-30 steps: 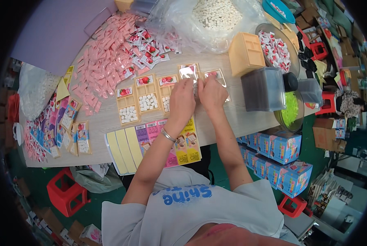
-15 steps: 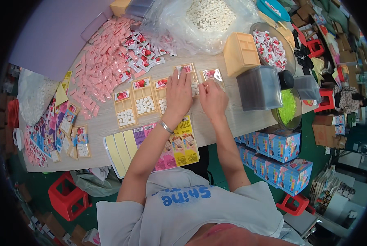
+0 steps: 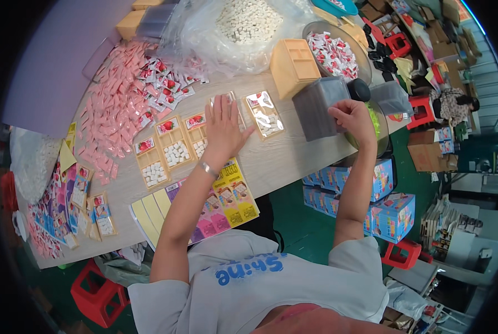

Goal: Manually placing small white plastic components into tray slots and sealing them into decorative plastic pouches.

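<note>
My left hand (image 3: 224, 133) lies flat with fingers spread over a cream tray (image 3: 230, 97), hiding most of it. Just right of it is another cream tray (image 3: 264, 114), with white cubes, a sachet and a shiny clear cover on top. My right hand (image 3: 357, 121) is raised by the grey see-through block (image 3: 319, 110), which looks like stacked plastic covers. Its fingers are curled together; whether anything is between them is hidden. To the left, compartment trays (image 3: 174, 146) stand in a row, uncovered, each with white cubes and a strawberry-printed sachet.
Pink sachets (image 3: 112, 100) are heaped at the left. A clear bag of white cubes (image 3: 249, 22) sits at the back. Stacked cream trays (image 3: 296, 67) and a bowl of sachets (image 3: 332, 53) stand right. Printed sheets (image 3: 226, 206) lie at the front edge; blue boxes (image 3: 390, 214) are below.
My right hand has left the rightmost tray and moved right to the grey block. My left hand stays on its tray, thumb now spread outward. The view has shifted.
</note>
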